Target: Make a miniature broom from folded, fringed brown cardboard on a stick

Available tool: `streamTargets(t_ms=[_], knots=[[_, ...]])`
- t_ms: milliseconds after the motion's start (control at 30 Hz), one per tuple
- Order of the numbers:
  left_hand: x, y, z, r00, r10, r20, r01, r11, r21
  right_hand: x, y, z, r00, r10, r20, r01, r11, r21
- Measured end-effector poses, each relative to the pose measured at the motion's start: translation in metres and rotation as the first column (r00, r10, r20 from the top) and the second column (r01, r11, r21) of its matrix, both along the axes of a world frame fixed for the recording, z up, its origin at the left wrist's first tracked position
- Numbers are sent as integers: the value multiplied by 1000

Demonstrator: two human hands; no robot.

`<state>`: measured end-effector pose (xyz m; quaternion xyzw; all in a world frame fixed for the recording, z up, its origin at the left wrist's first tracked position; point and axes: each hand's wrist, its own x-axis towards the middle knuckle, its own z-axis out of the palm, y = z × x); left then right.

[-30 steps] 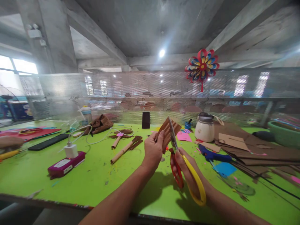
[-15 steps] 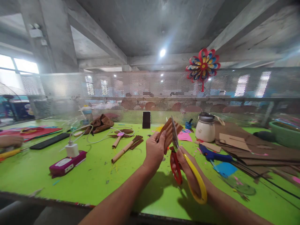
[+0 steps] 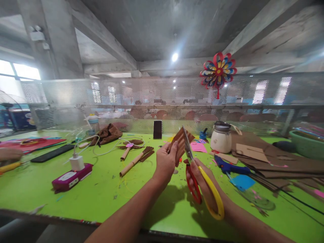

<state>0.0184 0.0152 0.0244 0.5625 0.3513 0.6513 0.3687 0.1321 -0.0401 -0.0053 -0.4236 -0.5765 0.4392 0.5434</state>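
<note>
My left hand (image 3: 165,161) pinches a folded piece of brown paper (image 3: 180,140) and holds it upright above the green table (image 3: 106,192). My right hand (image 3: 202,184) grips scissors (image 3: 199,179) with one red and one yellow handle. Their blades point up and sit against the paper's right side, partly inside it. Both hands hover over the middle of the table, close together.
Rolled paper sticks with brown fringes (image 3: 135,158) lie left of my hands. A magenta power bank with a white charger (image 3: 72,173) sits further left. A white jar (image 3: 221,138), a blue glue gun (image 3: 231,167) and stacked brown cardboard (image 3: 273,158) are on the right. Another person's hand (image 3: 10,154) shows at far left.
The scissor handles have spread a little and my right hand has shifted slightly. The brown paper stays in my left hand at about the same spot.
</note>
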Motion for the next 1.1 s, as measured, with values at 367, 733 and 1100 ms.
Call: streamTargets(t_ms=[367, 733, 1100], knots=[[-2, 0, 2, 994, -85, 61, 88, 996, -35, -2, -4, 1, 999, -34, -42, 33, 999, -35], [-1, 0, 4, 947, -244, 207, 265, 961, -78, -5, -2, -2, 989, -97, -110, 94, 995, -28], [-3, 1, 5, 924, -288, 251, 320, 942, -98, -1, 0, -3, 985, -100, -139, 94, 994, -49]])
